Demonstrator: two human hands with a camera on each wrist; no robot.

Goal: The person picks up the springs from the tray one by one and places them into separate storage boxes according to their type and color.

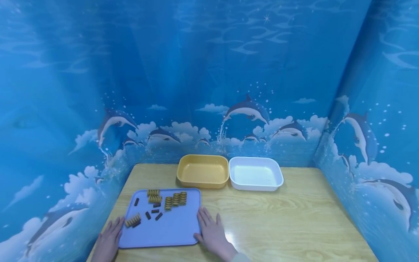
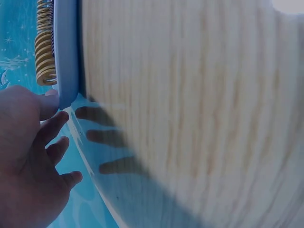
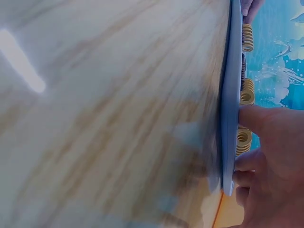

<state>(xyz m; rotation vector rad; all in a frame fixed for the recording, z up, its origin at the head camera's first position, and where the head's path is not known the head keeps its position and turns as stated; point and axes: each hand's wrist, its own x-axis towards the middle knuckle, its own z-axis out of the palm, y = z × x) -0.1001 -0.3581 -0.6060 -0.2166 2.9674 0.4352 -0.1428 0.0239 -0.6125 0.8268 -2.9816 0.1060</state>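
A blue tray [image 1: 160, 234] lies on the left part of the table, with several thick gold coil springs [image 1: 176, 199] and several small dark springs [image 1: 158, 216] on it. My left hand [image 1: 108, 238] rests along the tray's left side, fingers extended, its thumb and forefinger at the tray corner in the left wrist view. Nearest to it on the tray is a gold spring [image 1: 132, 220] beside a dark one. At the opposite side, my right hand [image 1: 212, 233] touches the rim with thumb and fingers spread. The right wrist view has its fingertips [image 3: 244, 161] against the tray edge.
Behind the tray stand a yellow bin [image 1: 203, 183] and a white bin [image 1: 256, 187], side by side at the back of the wooden table [image 1: 288, 225]. A blue dolphin-print curtain [image 1: 209, 72] encloses the table at the back and sides.
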